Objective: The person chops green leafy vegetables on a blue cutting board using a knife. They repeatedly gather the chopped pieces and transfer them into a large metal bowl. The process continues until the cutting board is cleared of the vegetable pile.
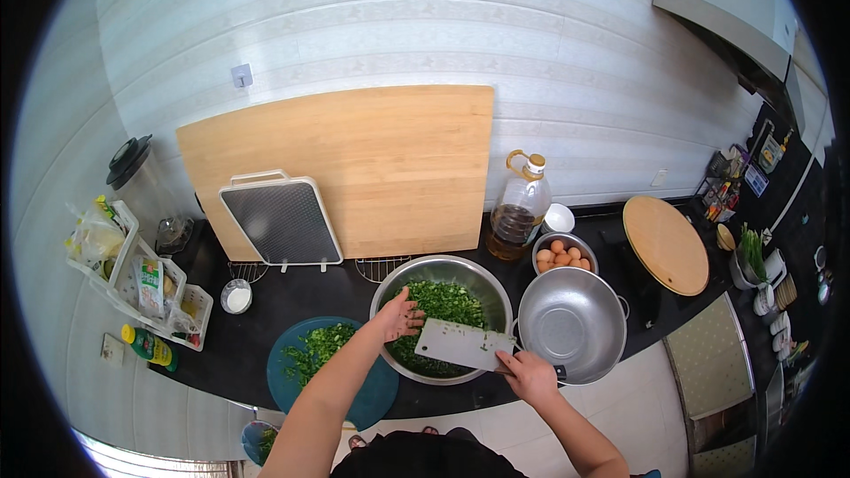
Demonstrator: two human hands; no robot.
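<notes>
My right hand [533, 377] grips a cleaver [462, 345] by its dark handle. The broad blade, with green bits stuck to it, lies level over the near right part of a large steel bowl [501, 294]. Chopped greens [447, 301] fill much of that bowl. Fingers spread and holding nothing, my left hand [400, 316] hovers over the bowl's left side, close to the blade's end. To the left, a round teal cutting board [376, 387] carries more chopped greens [323, 350], partly hidden behind my left forearm.
An empty metal basin [567, 336] stands right of the bowl, before a bowl of eggs [562, 255]. Behind are an oil bottle [521, 212] and a large wooden board [398, 168]. A small cup of white powder [236, 296] and a white rack [133, 274] stand left.
</notes>
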